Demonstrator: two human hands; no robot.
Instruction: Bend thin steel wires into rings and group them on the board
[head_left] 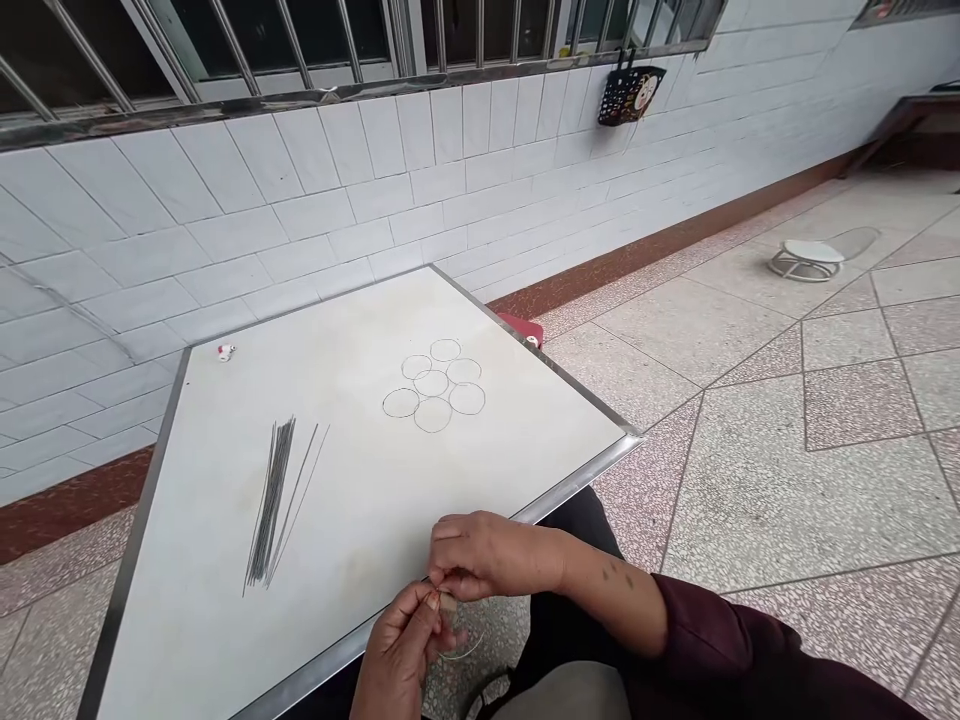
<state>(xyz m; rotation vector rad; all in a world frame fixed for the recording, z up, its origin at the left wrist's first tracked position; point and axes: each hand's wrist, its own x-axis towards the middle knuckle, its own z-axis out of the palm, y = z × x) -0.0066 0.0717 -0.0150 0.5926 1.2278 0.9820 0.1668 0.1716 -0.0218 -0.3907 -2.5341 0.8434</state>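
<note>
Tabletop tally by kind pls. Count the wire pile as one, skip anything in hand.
Thin dark rings: 7
Pile of thin dark wires: 1 (strands too close together to count)
Small red-and-white item: 1 (too small to identify)
Total: 9

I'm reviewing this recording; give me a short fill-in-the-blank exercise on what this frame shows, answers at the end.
1. On the white table there are ____ thin circles grouped together.
2. Seen in the picture, the bundle of straight rods lies to the ____ of those circles.
3. The left hand is close to the right hand, and a dark sleeve shows on the ____ arm.
4. A dark basket hangs against the tiled ____.

Missing words: seven; left; right; wall.
</note>
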